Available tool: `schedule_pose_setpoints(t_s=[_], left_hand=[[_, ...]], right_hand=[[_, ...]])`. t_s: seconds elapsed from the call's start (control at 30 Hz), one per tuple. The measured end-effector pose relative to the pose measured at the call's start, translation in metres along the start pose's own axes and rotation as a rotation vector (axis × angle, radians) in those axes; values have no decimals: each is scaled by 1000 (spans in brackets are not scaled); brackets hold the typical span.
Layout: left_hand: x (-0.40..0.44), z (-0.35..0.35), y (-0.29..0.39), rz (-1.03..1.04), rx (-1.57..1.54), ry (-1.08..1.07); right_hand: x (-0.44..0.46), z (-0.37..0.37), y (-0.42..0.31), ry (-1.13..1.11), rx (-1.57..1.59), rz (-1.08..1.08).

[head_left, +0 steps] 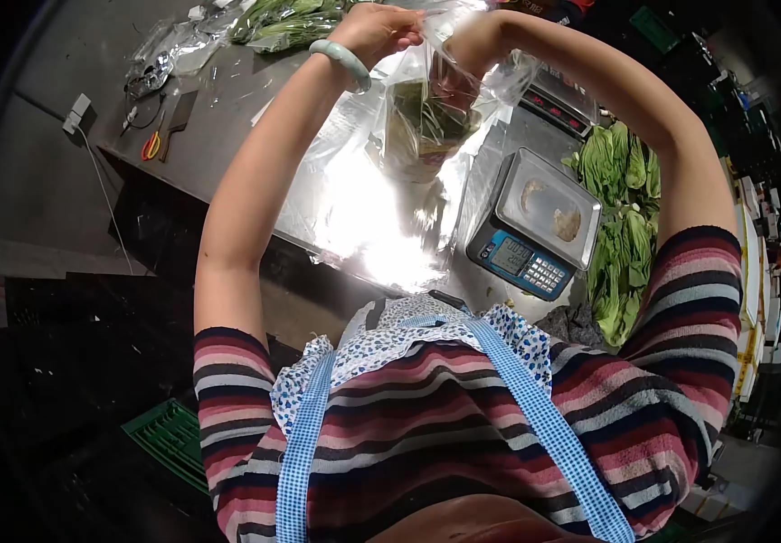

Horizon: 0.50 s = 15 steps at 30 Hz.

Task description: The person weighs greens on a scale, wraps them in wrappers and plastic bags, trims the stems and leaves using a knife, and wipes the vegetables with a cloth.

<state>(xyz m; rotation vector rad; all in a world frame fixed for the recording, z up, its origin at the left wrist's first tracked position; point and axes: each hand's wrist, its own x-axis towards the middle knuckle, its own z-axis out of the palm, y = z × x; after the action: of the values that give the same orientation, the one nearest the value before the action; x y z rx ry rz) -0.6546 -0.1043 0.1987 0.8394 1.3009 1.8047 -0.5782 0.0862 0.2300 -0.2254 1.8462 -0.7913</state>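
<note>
My left hand (379,33), a pale bangle (342,63) on its wrist, pinches the upper edge of a clear plastic bag (428,156). My right hand (468,52) reaches down into the bag's mouth, its fingers curled at the top of the leafy greens (426,107) inside. Plastic glare blurs those fingertips. The filled bag is over the shiny plastic-covered part of the table, in front of me.
Right of the bag stands a digital scale (544,213) with scraps on its pan; a second scale (558,100) is behind it. Loose greens (624,226) line the right side. Scissors (151,147) and packed greens (282,23) lie left and far back on the metal table (218,100).
</note>
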Motion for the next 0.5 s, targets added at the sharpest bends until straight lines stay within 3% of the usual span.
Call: schedule_pose_setpoints(t_s=[0.07,0.1,0.13,0.2,0.23,0.27,0.37,0.4,0.43,0.5], left_hand=[[-13,14,11,28,-97,24],[-15,15,9,39,-157,-4],[-16,16,9,56,-214,-31],[-18,20,11,49,-263,-2],[-21,22,12,34,-306,20],[-20,18,11,40,-314,25],[-20,14,8,44,-284,39],[-22,17,10,44,-289,40],[-22,22,11,78,-298,63],[-23,25,12,86,-324,58]], right_hand=[[-3,28,-27,224,187,259],[5,25,-27,35,35,301],[10,33,-35,-11,-6,439],[34,19,-6,-276,-315,173],[45,23,13,-283,-320,180],[54,25,33,-94,-158,125],[35,67,5,231,-351,-220],[44,75,-8,345,-634,-90],[45,83,-15,342,-632,-89],[42,94,-23,558,-756,-239]])
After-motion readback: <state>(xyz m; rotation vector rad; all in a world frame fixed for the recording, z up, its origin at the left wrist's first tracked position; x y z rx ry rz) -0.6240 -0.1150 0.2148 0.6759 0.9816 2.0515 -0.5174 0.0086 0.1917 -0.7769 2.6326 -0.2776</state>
